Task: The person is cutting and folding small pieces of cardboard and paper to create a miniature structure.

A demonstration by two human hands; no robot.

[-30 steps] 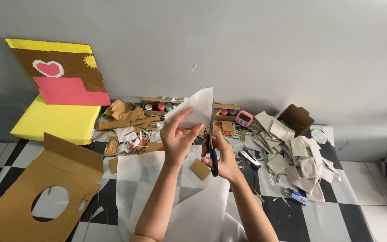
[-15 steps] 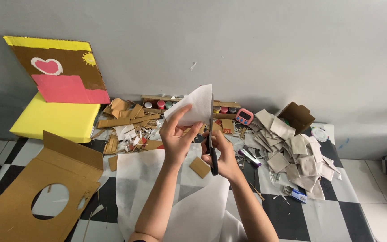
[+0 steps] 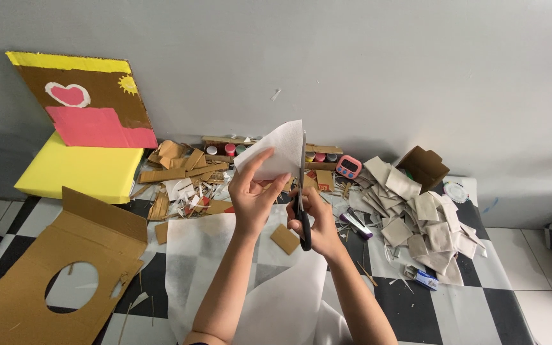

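While pinched upright in left hand (image 3: 255, 197) fingers above the floor for a clean cut, white paper sheet (image 3: 275, 151) meets scissors (image 3: 301, 198), gripped by closed right hand (image 3: 317, 217).

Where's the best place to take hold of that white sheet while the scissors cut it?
Grip the white sheet at its lower left edge, coming from the left as the left hand does. The scissors in the right hand run up its right edge, so that side stays free.
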